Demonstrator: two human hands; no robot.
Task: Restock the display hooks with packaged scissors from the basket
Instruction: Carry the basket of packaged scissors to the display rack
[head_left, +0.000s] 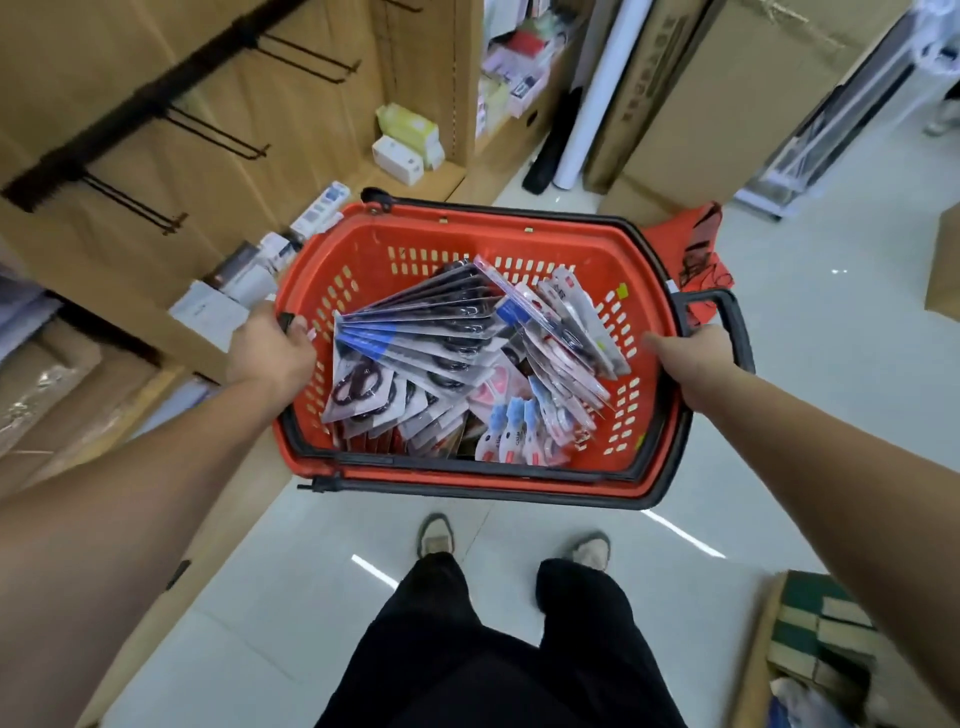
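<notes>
Head view shows the restock barely begun, by my reading. The display hooks (218, 135) jut from a black rail on the cardboard-brown panel (130, 62) at the left, and every hook in sight is bare. All the packaged scissors (415, 338) lie in the red basket (519, 218), fanned in overlapping rows: dark-handled ones to the left, pink and pale blue ones to the right. None is in a hand.

The left grip (270, 353) is clenched over the basket's left rim, and the right grip (696, 369) grasps the right rim just beside the black handle. Between them they carry the basket in the air above the person's shoes. What is left is nearly everything: set the basket down or free one hand, then hang the packs one by one.

Underfoot is a pale, glossy tiled floor (831, 312). A low shelf (441, 182) beside the panel holds small white and yellow boxes. Tall cartons (727, 104) and a white roll (608, 93) lean against the far wall, and an orange bag (701, 244) sits behind the basket.
</notes>
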